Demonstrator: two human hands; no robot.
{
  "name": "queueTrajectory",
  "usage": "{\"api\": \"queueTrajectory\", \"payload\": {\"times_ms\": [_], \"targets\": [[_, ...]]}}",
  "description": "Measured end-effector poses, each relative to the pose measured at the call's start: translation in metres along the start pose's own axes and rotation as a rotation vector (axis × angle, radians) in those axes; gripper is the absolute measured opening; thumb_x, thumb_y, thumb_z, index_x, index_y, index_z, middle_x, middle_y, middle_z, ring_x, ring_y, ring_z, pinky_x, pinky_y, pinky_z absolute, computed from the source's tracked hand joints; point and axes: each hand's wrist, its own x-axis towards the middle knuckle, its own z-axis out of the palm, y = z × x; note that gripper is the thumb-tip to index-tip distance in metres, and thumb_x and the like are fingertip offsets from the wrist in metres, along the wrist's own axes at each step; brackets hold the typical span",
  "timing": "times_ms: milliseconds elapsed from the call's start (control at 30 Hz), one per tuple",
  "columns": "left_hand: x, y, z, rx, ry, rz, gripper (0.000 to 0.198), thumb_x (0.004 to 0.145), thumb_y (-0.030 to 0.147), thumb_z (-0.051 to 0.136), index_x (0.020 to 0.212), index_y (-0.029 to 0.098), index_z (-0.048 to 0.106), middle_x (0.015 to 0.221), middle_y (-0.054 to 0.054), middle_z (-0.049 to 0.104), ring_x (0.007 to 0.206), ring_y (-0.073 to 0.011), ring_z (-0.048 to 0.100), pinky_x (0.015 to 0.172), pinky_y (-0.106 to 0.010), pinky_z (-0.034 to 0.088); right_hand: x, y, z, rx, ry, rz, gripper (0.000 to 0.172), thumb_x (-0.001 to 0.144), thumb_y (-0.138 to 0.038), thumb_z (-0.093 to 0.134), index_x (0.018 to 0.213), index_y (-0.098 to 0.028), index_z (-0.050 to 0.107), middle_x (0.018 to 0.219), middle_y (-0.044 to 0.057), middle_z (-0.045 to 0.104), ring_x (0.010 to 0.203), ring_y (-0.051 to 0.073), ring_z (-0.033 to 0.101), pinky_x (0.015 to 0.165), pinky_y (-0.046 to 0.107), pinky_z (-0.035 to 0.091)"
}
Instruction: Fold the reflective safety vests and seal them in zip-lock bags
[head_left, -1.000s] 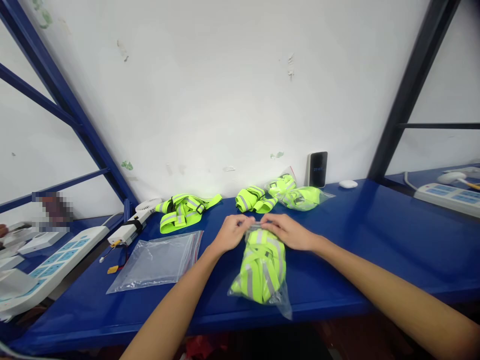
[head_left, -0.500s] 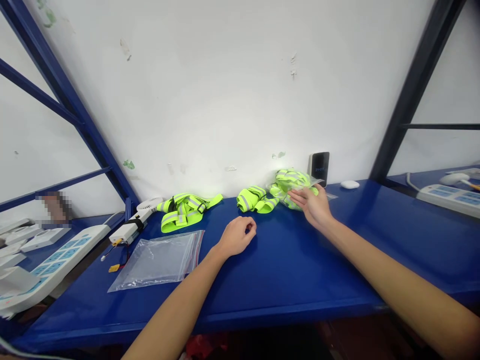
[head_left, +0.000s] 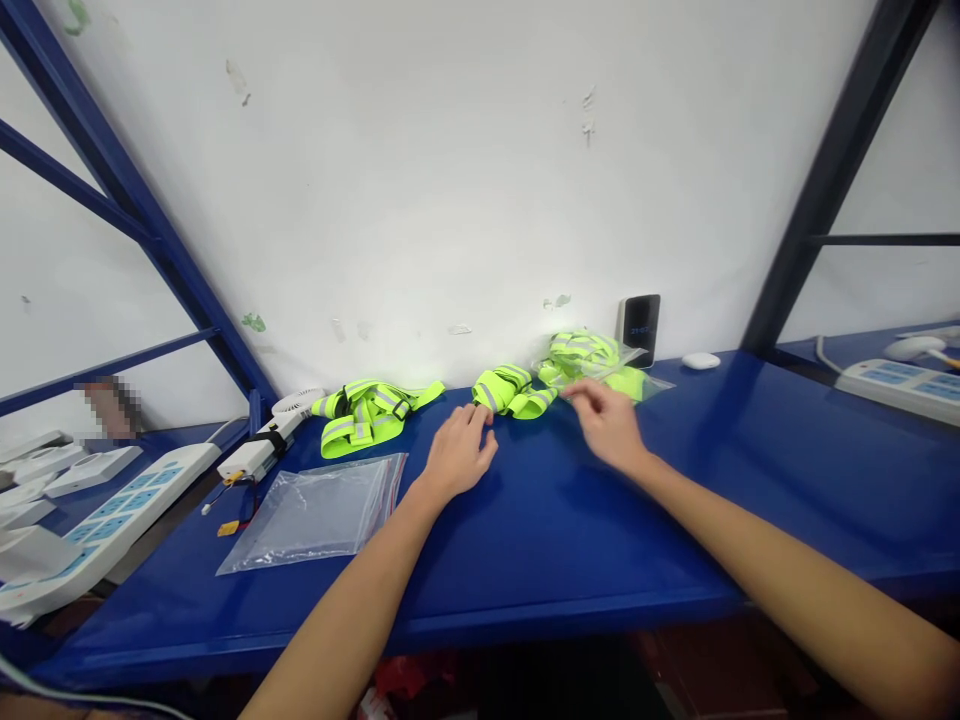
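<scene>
My left hand (head_left: 460,452) hovers over the blue table with its fingers stretched forward and thumb apart, just in front of a neon-yellow reflective strap bundle (head_left: 491,390). My right hand (head_left: 606,425) has loosely bent fingers and holds nothing that I can see. It is in front of a clear plastic bag (head_left: 652,383) with more neon-yellow reflective straps (head_left: 585,350) in it. Another loose reflective strap harness (head_left: 367,415) with black buckles lies to the left. Nearer to me on the left, a clear zip bag (head_left: 315,510) lies flat.
A dark-screened phone-like device (head_left: 640,330) leans by the wall, with a white oval case (head_left: 700,361) beside it. On the left are a small fan (head_left: 298,400), a white box with wires (head_left: 259,450) and a power strip (head_left: 120,520). Blue rack posts (head_left: 180,270) stand at the sides.
My right hand has let go of the bagged straps and drawn back toward me and slightly left. My left hand has moved a little forward, its fingers uncurling toward the middle bundle.
</scene>
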Motion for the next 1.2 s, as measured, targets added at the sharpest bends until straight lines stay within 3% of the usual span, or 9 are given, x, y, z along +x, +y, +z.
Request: {"api": "queueTrajectory", "payload": {"times_ms": [167, 233, 300, 433, 600, 767, 1033, 1200], "targets": [[0.002, -0.029, -0.007, 0.497, 0.177, -0.339, 0.034, 0.084, 0.030, 0.052, 0.115, 0.018, 0.057, 0.135, -0.019, 0.046, 0.130, -0.0410, 0.036, 0.103, -0.057, 0.030, -0.011, -0.006, 0.014, -0.158, -0.587, -0.115, 0.025, 0.087, -0.019, 0.043, 0.090, -0.019, 0.068, 0.067, 0.001, 0.062, 0.056, 0.014, 0.050, 0.060, 0.027, 0.036], [0.000, -0.043, -0.012, 0.535, 0.169, -0.445, 0.035, 0.086, 0.029, 0.049, 0.117, 0.017, 0.059, 0.139, -0.021, 0.043, 0.131, -0.0427, 0.036, 0.102, -0.058, 0.032, -0.011, -0.007, 0.015, -0.183, -0.740, -0.135, 0.025, 0.087, -0.019, 0.044, 0.093, -0.020, 0.069, 0.070, 0.001, 0.064, 0.059, 0.014, 0.053, 0.061, 0.026, 0.036], [-0.002, -0.054, -0.015, 0.515, 0.091, -0.520, 0.036, 0.087, 0.029, 0.046, 0.118, 0.016, 0.059, 0.133, -0.022, 0.048, 0.123, -0.0418, 0.045, 0.096, -0.058, 0.037, -0.010, -0.007, 0.014, -0.198, -0.807, -0.150, 0.025, 0.088, -0.020, 0.046, 0.096, -0.020, 0.069, 0.070, 0.001, 0.064, 0.062, 0.015, 0.055, 0.062, 0.026, 0.035], [-0.003, -0.063, -0.015, 0.478, -0.065, -0.553, 0.040, 0.087, 0.028, 0.043, 0.122, 0.015, 0.057, 0.120, -0.022, 0.056, 0.109, -0.0397, 0.056, 0.089, -0.056, 0.043, -0.009, -0.009, 0.012, -0.208, -0.819, -0.135, 0.025, 0.090, -0.021, 0.046, 0.097, -0.021, 0.069, 0.069, 0.000, 0.063, 0.062, 0.014, 0.055, 0.062, 0.026, 0.035], [-0.004, -0.067, -0.008, 0.454, -0.035, -0.610, 0.047, 0.086, 0.025, 0.044, 0.132, 0.015, 0.050, 0.134, -0.026, 0.041, 0.110, -0.0413, 0.055, 0.085, -0.054, 0.046, -0.008, -0.012, 0.011, -0.207, -0.825, -0.136, 0.024, 0.090, -0.022, 0.048, 0.098, -0.020, 0.070, 0.066, 0.000, 0.060, 0.061, 0.014, 0.053, 0.061, 0.026, 0.034], [-0.003, -0.081, -0.003, 0.337, -0.051, -0.522, 0.039, 0.084, 0.015, 0.044, 0.120, 0.014, 0.059, 0.120, -0.020, 0.048, 0.104, -0.0324, 0.058, 0.089, -0.046, 0.047, -0.008, -0.014, 0.009, -0.224, -0.845, -0.133, 0.021, 0.087, -0.027, 0.052, 0.096, -0.021, 0.071, 0.063, -0.001, 0.053, 0.058, 0.013, 0.049, 0.058, 0.026, 0.031], [0.000, -0.094, -0.004, 0.234, 0.152, -0.450, 0.039, 0.079, 0.010, 0.047, 0.113, 0.014, 0.065, 0.109, -0.015, 0.054, 0.104, -0.0282, 0.058, 0.094, -0.041, 0.048, -0.007, -0.015, 0.008, -0.207, -0.856, -0.117, 0.022, 0.087, -0.029, 0.054, 0.096, -0.020, 0.071, 0.061, -0.002, 0.049, 0.054, 0.012, 0.046, 0.056, 0.026, 0.030], [0.005, -0.083, -0.013, 0.143, 0.423, -0.316, 0.035, 0.083, 0.014, 0.046, 0.114, 0.013, 0.064, 0.112, -0.014, 0.055, 0.106, -0.0239, 0.057, 0.098, -0.036, 0.046, -0.007, -0.014, 0.009, -0.216, -0.860, -0.125, 0.022, 0.087, -0.029, 0.053, 0.096, -0.020, 0.071, 0.062, -0.002, 0.049, 0.055, 0.012, 0.046, 0.056, 0.026, 0.031]]}}
